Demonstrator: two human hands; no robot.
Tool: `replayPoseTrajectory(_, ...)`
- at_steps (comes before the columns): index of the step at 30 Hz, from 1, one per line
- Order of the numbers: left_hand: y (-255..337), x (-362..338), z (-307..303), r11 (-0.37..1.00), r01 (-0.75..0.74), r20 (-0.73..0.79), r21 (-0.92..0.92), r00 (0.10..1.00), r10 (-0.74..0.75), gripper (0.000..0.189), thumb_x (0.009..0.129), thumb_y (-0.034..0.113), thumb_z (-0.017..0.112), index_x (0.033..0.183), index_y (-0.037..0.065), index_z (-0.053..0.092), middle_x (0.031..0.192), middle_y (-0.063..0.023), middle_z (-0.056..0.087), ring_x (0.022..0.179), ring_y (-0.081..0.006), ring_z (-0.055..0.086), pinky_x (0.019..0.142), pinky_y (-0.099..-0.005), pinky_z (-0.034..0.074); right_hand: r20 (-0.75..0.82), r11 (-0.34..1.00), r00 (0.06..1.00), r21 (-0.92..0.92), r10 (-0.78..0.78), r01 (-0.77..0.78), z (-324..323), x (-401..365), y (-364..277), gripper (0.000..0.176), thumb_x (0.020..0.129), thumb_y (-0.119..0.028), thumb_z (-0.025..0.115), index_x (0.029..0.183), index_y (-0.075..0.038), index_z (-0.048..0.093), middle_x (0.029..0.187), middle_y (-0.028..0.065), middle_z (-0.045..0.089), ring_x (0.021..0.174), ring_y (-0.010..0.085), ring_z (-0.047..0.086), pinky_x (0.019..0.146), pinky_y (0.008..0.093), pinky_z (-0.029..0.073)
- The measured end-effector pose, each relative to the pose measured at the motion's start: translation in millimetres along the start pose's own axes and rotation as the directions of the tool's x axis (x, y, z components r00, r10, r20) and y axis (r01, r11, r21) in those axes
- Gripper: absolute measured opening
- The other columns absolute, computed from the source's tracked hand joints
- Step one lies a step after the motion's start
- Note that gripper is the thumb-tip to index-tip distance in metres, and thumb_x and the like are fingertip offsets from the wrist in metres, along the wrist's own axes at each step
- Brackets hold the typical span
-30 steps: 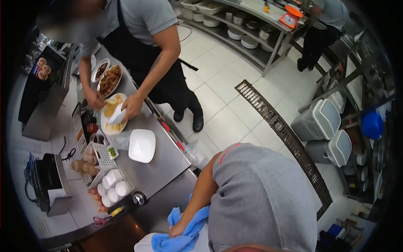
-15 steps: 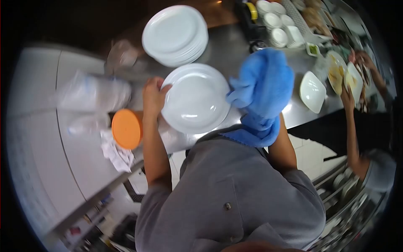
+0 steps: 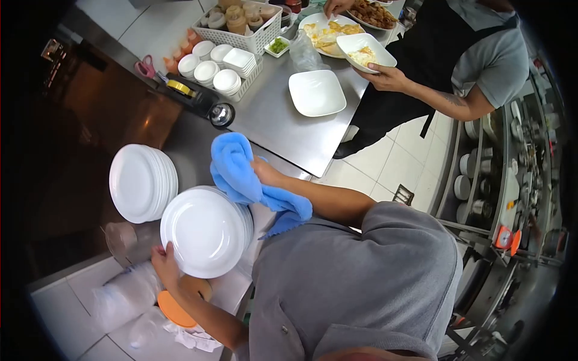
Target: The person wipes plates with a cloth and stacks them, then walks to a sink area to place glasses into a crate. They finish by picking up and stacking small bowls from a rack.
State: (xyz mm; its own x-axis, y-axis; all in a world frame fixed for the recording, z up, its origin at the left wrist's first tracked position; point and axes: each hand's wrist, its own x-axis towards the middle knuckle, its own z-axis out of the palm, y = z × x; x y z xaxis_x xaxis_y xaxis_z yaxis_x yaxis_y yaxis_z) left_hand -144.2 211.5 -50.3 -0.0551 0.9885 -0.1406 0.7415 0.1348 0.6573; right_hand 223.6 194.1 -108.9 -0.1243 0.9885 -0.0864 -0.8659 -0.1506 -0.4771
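A white plate (image 3: 205, 231) lies on top of a stack in front of me. My left hand (image 3: 162, 262) has its rim pinched at the lower left, thumb over the edge. In my right hand (image 3: 262, 171) is a bunched blue cloth (image 3: 233, 168), which covers most of the fingers. The cloth is close by the plate's upper right edge, and its loose end hangs toward my shirt. Just beyond, to the left, stands a second stack of white plates (image 3: 141, 183).
Across the steel counter (image 3: 265, 114) are a call bell (image 3: 222, 114), a tape dispenser (image 3: 186, 96), small white dishes (image 3: 208, 72) and a square bowl (image 3: 317, 93). A co-worker's hand (image 3: 385, 78) holds a bowl of food at right. An orange lid (image 3: 176, 308) and plastic bags (image 3: 129, 295) lie near my left forearm.
My view has swung right, bringing the co-worker and far counter into fuller sight. The plates appear further left and lower. My left hand stays at the plate's rim; the cloth stays in my right.
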Motion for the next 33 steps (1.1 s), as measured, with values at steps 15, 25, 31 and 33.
replayPoseTrajectory(15,6,-37,35,0.680,-0.007,-0.168,-0.733,0.971,-0.171,0.026,0.097,0.020,0.055,0.115,0.001,0.053,0.105,-0.0114,0.063,0.092,-0.0195,0.060,0.083,-0.0314,0.048,0.821,-0.083,0.344,-0.346,0.455,0.935,31,-24,67,0.059,0.079,-0.046,0.060,0.121,-0.004,0.057,0.126,0.0101,0.056,0.125,0.0300,0.044,0.111,0.0496,0.024)
replayPoseTrajectory(25,46,-32,33,0.842,-0.113,-0.245,-0.528,0.969,-0.024,0.030,0.099,0.024,0.052,0.117,0.000,0.055,0.108,-0.0099,0.061,0.095,-0.0184,0.057,0.085,-0.0310,0.047,0.856,-0.213,0.513,-0.491,0.065,0.845,92,17,106,0.058,0.076,-0.047,0.064,0.117,-0.007,0.062,0.128,0.0097,0.056,0.131,0.0318,0.039,0.113,0.0569,0.015)
replayPoseTrajectory(31,56,-39,0,0.815,-0.106,-0.338,-0.570,0.934,-0.116,0.035,0.099,0.027,0.051,0.119,-0.001,0.054,0.108,-0.0110,0.061,0.091,-0.0191,0.059,0.083,-0.0302,0.047,0.843,-0.264,0.372,-0.284,0.389,0.922,39,18,4,0.048,0.073,-0.047,0.067,0.109,-0.016,0.068,0.142,0.0086,0.043,0.141,0.0342,0.024,0.111,0.0609,0.016)
replayPoseTrajectory(33,75,-39,-11,0.787,-0.081,-0.260,-0.611,0.960,-0.104,0.033,0.096,0.021,0.056,0.118,-0.003,0.054,0.110,-0.0122,0.061,0.092,-0.0183,0.059,0.084,-0.0283,0.047,0.824,-0.458,0.463,-0.290,0.327,0.840,47,42,-34,0.047,0.075,-0.046,0.065,0.114,-0.018,0.066,0.145,0.0078,0.038,0.141,0.0337,0.023,0.111,0.0588,0.018)
